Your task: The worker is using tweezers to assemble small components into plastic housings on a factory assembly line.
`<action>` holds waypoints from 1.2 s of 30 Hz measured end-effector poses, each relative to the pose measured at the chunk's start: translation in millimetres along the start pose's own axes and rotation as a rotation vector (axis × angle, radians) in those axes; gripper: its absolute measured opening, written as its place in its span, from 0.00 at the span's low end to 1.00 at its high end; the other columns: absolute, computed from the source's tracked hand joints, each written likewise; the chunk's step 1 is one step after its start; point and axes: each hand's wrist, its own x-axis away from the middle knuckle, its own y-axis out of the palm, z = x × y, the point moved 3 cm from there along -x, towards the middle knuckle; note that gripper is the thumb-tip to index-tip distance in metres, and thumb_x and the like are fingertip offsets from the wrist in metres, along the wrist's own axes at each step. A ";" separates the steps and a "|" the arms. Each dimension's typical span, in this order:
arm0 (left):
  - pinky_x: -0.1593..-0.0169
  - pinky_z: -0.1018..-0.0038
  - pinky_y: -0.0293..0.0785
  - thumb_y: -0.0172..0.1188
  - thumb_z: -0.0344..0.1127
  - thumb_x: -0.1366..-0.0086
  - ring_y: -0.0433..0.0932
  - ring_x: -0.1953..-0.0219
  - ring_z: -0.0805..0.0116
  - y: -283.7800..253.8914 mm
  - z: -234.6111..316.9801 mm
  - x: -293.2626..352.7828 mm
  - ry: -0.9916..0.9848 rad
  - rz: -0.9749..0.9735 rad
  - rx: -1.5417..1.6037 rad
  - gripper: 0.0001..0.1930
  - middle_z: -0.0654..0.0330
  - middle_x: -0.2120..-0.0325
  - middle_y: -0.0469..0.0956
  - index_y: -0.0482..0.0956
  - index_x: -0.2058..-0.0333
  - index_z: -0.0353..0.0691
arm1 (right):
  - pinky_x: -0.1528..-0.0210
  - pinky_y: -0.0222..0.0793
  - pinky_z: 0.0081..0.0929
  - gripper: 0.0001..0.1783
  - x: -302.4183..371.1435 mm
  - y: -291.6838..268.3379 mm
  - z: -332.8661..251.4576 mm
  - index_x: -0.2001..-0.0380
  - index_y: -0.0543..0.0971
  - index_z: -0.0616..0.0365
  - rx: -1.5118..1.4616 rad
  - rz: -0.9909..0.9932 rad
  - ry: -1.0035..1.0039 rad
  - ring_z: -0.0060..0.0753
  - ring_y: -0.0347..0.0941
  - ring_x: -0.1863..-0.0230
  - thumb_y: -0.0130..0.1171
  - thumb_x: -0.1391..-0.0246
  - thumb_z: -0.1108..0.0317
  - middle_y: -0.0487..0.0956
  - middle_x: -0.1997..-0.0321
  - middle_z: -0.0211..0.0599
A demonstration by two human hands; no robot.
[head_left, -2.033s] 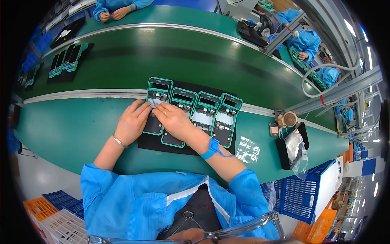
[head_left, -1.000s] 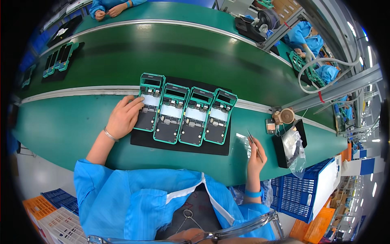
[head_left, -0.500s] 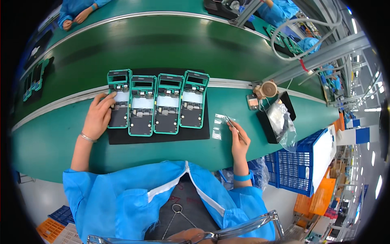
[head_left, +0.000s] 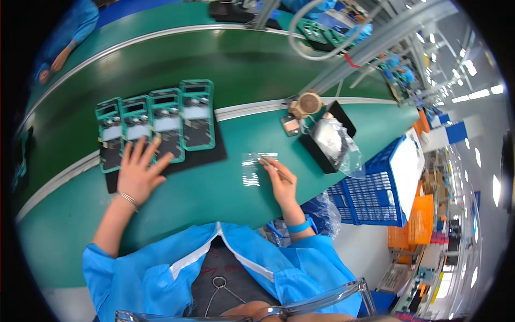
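Four teal-framed phone housings with exposed circuit boards stand side by side on a black mat (head_left: 209, 156); the leftmost housing (head_left: 111, 134) and the rightmost housing (head_left: 197, 115) flank two more. My left hand (head_left: 140, 174) lies with fingers spread over the lower ends of the middle housings, partly covering them. Between the thumb and fingers of my right hand (head_left: 281, 185) are slim metal tweezers (head_left: 280, 173). Their tip is at the upper edge of a clear sheet (head_left: 251, 173) with a row of white strips, flat on the green table. Whether the tip grips a strip is too small to tell.
To the right are a small brown fan (head_left: 309, 103), a black box (head_left: 316, 153) with a clear plastic bag (head_left: 335, 142), and a blue crate (head_left: 370, 198). A green conveyor (head_left: 236, 59) runs behind the table. A co-worker's arm (head_left: 67, 51) shows at far left.
The whole view has swung, so the scene sits further left. My left hand has moved from the leftmost housing's side to the middle housings' lower ends. My right hand stays by the sheet with the tweezers.
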 end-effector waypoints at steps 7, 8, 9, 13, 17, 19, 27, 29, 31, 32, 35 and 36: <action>0.29 0.40 0.57 0.61 0.46 0.30 0.56 0.25 0.50 49.5 -177.8 -98.9 -0.306 -0.090 -0.328 0.38 0.65 0.22 0.51 0.55 0.25 0.72 | 0.37 0.75 0.33 0.16 -4.9 2.6 11.8 0.43 0.79 0.73 -0.024 -0.071 0.017 0.39 0.80 0.42 0.54 0.28 0.75 0.84 0.46 0.50; 0.30 0.39 0.58 0.58 0.46 0.27 0.54 0.24 0.50 47.3 -187.4 -108.9 -0.450 -0.179 -0.404 0.37 0.65 0.22 0.50 0.52 0.24 0.74 | 0.37 0.75 0.33 0.16 -4.0 1.0 13.9 0.43 0.78 0.73 -0.024 -0.084 0.029 0.39 0.80 0.42 0.54 0.28 0.75 0.84 0.46 0.49; 0.30 0.38 0.57 0.56 0.46 0.26 0.53 0.23 0.51 48.2 -195.4 -118.6 -0.623 -0.140 -0.384 0.37 0.65 0.22 0.49 0.50 0.24 0.75 | 0.43 0.74 0.26 0.16 -6.0 1.7 16.5 0.43 0.81 0.66 -0.101 -0.070 0.004 0.28 0.79 0.47 0.59 0.29 0.70 0.86 0.49 0.40; 0.27 0.37 0.53 0.53 0.42 0.25 0.48 0.21 0.50 51.9 -141.3 -140.2 -0.627 0.000 -0.221 0.35 0.59 0.21 0.46 0.51 0.24 0.72 | 0.39 0.75 0.30 0.15 -17.9 -9.8 5.9 0.44 0.80 0.71 0.005 -0.072 -0.040 0.34 0.80 0.43 0.56 0.29 0.74 0.85 0.47 0.44; 0.24 0.41 0.46 0.59 0.40 0.29 0.47 0.21 0.47 37.4 -4.2 -133.9 -0.134 0.017 0.123 0.35 0.54 0.22 0.48 0.59 0.25 0.59 | 0.41 0.76 0.27 0.15 -38.9 -34.1 14.4 0.45 0.81 0.69 0.037 -0.013 -0.078 0.31 0.81 0.45 0.57 0.29 0.72 0.85 0.48 0.42; 0.23 0.41 0.44 0.62 0.40 0.32 0.46 0.21 0.47 27.4 38.4 -106.1 -0.013 -0.045 0.205 0.34 0.53 0.23 0.50 0.65 0.28 0.55 | 0.42 0.76 0.26 0.15 -53.4 -34.2 18.6 0.45 0.81 0.69 0.037 -0.003 -0.084 0.31 0.81 0.45 0.57 0.29 0.72 0.85 0.48 0.41; 0.22 0.43 0.39 0.63 0.43 0.32 0.46 0.22 0.48 33.1 61.4 -85.5 0.051 -0.169 0.264 0.31 0.53 0.24 0.54 0.70 0.31 0.52 | 0.45 0.76 0.25 0.15 -65.8 -28.2 19.2 0.46 0.82 0.67 0.056 -0.012 -0.136 0.27 0.81 0.49 0.59 0.30 0.68 0.87 0.52 0.40; 0.22 0.43 0.39 0.63 0.42 0.32 0.45 0.21 0.48 32.9 63.1 -86.4 0.039 -0.197 0.275 0.31 0.53 0.24 0.53 0.70 0.31 0.52 | 0.45 0.76 0.25 0.15 -63.8 -29.0 15.5 0.47 0.82 0.67 0.048 0.002 -0.134 0.26 0.81 0.49 0.59 0.30 0.68 0.87 0.53 0.40; 0.22 0.43 0.39 0.63 0.42 0.32 0.45 0.21 0.48 33.6 63.4 -86.6 0.045 -0.189 0.274 0.31 0.53 0.24 0.53 0.70 0.31 0.52 | 0.44 0.77 0.27 0.15 -62.9 -31.0 15.4 0.48 0.82 0.69 0.048 -0.003 -0.084 0.30 0.82 0.48 0.59 0.30 0.70 0.87 0.52 0.41; 0.22 0.43 0.39 0.63 0.42 0.32 0.44 0.21 0.48 34.2 63.3 -86.6 0.044 -0.182 0.273 0.31 0.53 0.24 0.53 0.70 0.31 0.52 | 0.44 0.77 0.27 0.15 -62.6 -32.7 15.8 0.48 0.82 0.69 0.051 0.012 -0.084 0.30 0.82 0.48 0.59 0.30 0.70 0.87 0.52 0.41; 0.22 0.43 0.39 0.63 0.41 0.32 0.44 0.21 0.48 36.4 61.9 -86.5 0.045 -0.178 0.265 0.31 0.53 0.24 0.53 0.69 0.30 0.51 | 0.45 0.78 0.28 0.14 -66.2 -32.3 20.9 0.48 0.83 0.68 0.074 0.012 -0.101 0.29 0.83 0.48 0.59 0.30 0.70 0.87 0.52 0.41; 0.22 0.43 0.39 0.63 0.41 0.32 0.44 0.21 0.48 36.5 62.2 -86.1 0.065 -0.177 0.267 0.31 0.53 0.24 0.53 0.69 0.30 0.51 | 0.45 0.78 0.28 0.14 -66.3 -30.8 24.0 0.48 0.83 0.68 0.047 0.014 -0.093 0.29 0.83 0.48 0.59 0.30 0.70 0.87 0.53 0.41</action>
